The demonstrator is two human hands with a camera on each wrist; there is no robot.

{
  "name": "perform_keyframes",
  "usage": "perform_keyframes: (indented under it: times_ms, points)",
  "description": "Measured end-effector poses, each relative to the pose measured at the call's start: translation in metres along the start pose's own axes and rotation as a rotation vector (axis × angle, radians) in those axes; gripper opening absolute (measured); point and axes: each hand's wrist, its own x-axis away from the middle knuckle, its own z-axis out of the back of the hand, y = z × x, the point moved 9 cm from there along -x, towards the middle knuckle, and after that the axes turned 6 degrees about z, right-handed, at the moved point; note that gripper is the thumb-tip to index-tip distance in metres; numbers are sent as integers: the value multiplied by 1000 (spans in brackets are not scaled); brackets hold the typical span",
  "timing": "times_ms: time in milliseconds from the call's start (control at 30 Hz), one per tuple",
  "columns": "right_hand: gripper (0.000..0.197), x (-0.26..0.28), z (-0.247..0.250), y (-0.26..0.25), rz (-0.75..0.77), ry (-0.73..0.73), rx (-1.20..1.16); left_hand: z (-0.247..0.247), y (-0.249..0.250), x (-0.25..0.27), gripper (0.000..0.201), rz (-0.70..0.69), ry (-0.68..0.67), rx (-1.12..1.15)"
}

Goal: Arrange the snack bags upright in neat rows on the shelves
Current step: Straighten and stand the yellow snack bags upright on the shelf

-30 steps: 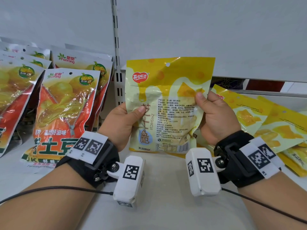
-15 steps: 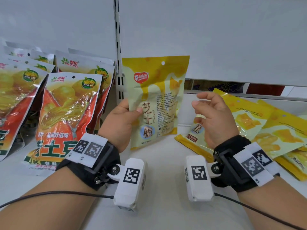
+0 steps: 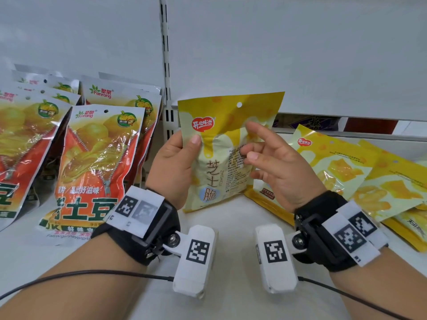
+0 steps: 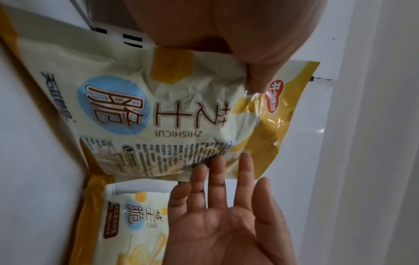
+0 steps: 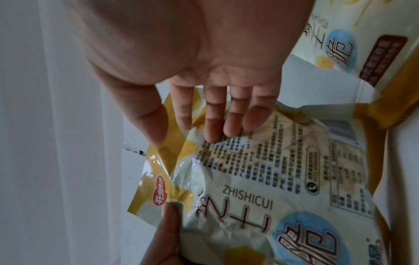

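A yellow-and-cream cheese snack bag stands upright on the white shelf, its bottom edge on the shelf next to the slotted upright. My left hand grips its left edge, thumb on the front. My right hand hovers at the bag's right side with fingers straight and spread, holding nothing; I cannot tell whether the fingertips touch the bag. More yellow cheese bags lie flat and overlapping on the right. Orange potato-chip bags lean upright in rows on the left.
A slotted metal upright divides the white back panels. The back panel on the right ends above the shelf, leaving a gap with dark items behind. Bare shelf surface lies in front of the hands.
My right hand let go of the yellow bag and opened. My left hand moved the bag back and set it down upright near the slotted post.
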Motion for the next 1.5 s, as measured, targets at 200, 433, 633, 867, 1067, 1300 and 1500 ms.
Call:
perform_keyframes:
  times_ms: [200,433,633,867,1067,1300,1500]
  points:
    - [76,2,-8,4,-30,-51,-29,-22,-3,3,56,60,-229,-20]
    - [24,2,20,10,-32,259,129,-18,-13,3,70,145,-107,-51]
    - [15,2,41,15,-74,401,-52,41,-20,-10,47,179,274,-402]
    - [10,4,53,19,-119,462,-95,25,-52,-6,56,361,11,-276]
    - [16,15,101,-2,-143,677,241,29,-58,-5,41,380,55,-187]
    - [45,59,163,-9,-328,854,547,25,-68,0,17,471,107,-134]
    - [68,87,188,13,-496,962,526,17,-73,2,13,499,67,-116]
